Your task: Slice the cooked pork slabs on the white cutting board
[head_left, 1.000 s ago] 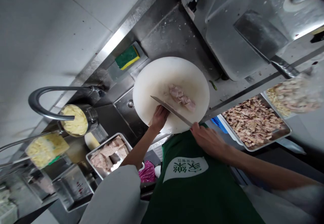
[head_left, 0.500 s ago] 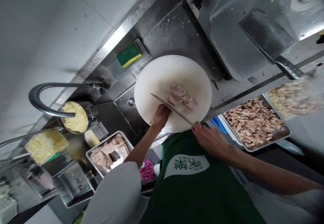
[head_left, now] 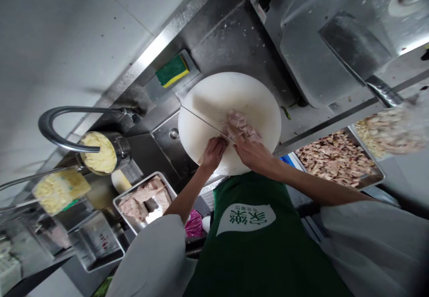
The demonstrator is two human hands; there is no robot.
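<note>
Now the right hand (head_left: 254,154) holds the knife (head_left: 205,123) farther over the chopping board (head_left: 263,102); I can't tell what the left hand (head_left: 213,154) holds.

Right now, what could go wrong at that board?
The bare left hand sits right beside the long thin metal knife, so a slip might cut it. The pale pink meat pieces lie loose near the right hand, so a bump could scatter some across the round white cutting board.

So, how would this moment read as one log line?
Right hand: holding knife | left hand: beside knife, grip unclear | cut meat: on white board
</note>
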